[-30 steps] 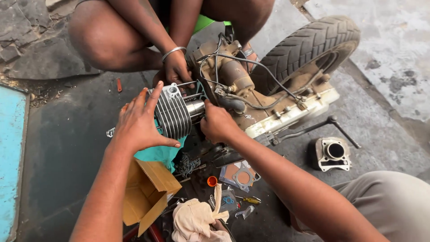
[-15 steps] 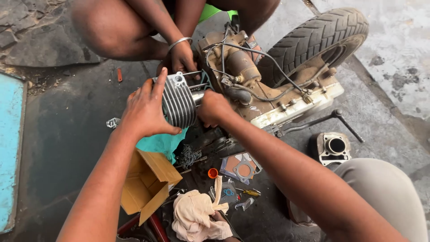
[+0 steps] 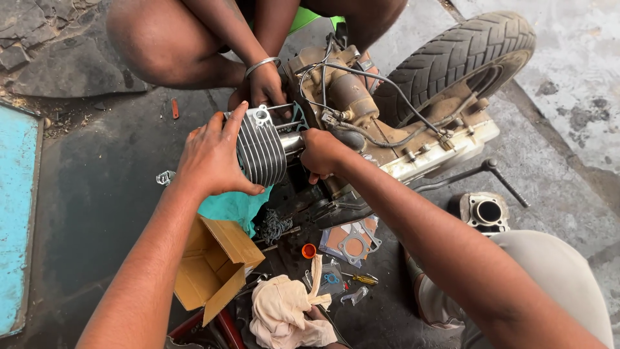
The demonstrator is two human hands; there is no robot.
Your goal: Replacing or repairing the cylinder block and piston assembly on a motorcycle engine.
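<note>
My left hand (image 3: 213, 155) grips the outer end of a finned metal engine cylinder (image 3: 261, 150), which lies sideways on long studs. My right hand (image 3: 321, 154) is closed around the piston (image 3: 292, 142) between the cylinder and the scooter engine case (image 3: 381, 139). Across from me, another person crouches, with a hand wearing a metal bangle (image 3: 265, 87) resting on the far side of the cylinder. Cables (image 3: 361, 71) loop over the engine.
A rear tyre (image 3: 455, 61) sits at the upper right. An old cylinder (image 3: 487, 212) and a long T-handle wrench (image 3: 478, 173) lie right. Below are a cardboard box (image 3: 213, 262), teal cloth (image 3: 236, 208), rag (image 3: 284, 313), gaskets (image 3: 352, 242), an orange cap (image 3: 309, 251) and a screwdriver (image 3: 361, 278).
Both hands and the cylinder keep the same grip against the engine. The view has shifted a little, so the cylinder sits slightly higher and more to the right.
</note>
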